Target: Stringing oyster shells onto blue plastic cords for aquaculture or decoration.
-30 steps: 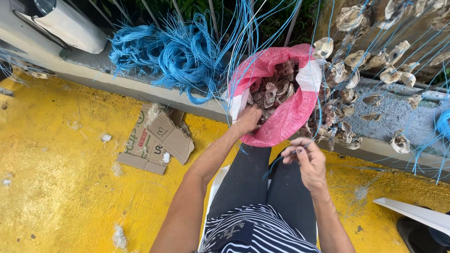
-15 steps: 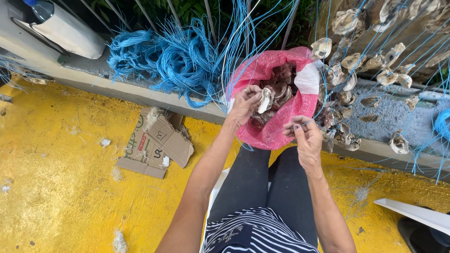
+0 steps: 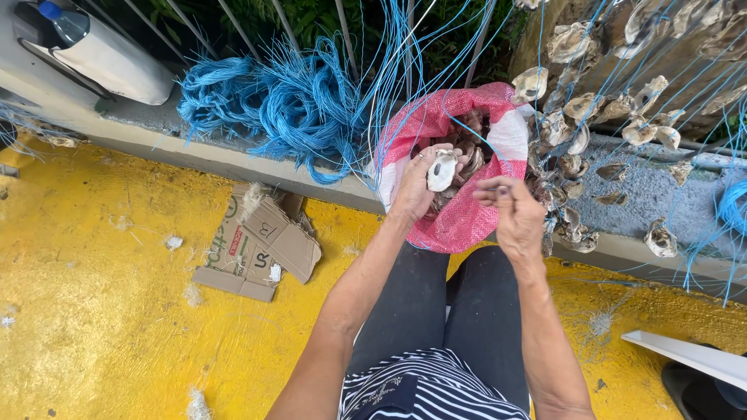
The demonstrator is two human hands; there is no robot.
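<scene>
My left hand (image 3: 416,187) holds a pale oyster shell (image 3: 441,169) over the mouth of a pink mesh sack (image 3: 459,222) full of dark shells. My right hand (image 3: 513,214) is raised just right of the shell, thumb and fingers pinched on a thin blue string (image 3: 498,148) that runs up and away. The two hands are a few centimetres apart above my knees. The sack leans against a grey concrete ledge (image 3: 233,159).
A tangled heap of blue cord (image 3: 288,109) lies on the ledge to the left. Several shells strung on blue lines (image 3: 622,101) hang at right. Torn cardboard (image 3: 261,245) lies on the yellow floor (image 3: 101,311). A white container (image 3: 109,58) sits top left.
My left hand came out of the sack with a pale shell and turned it face up. My right hand rose from my knee toward the shell, pinching the string.
</scene>
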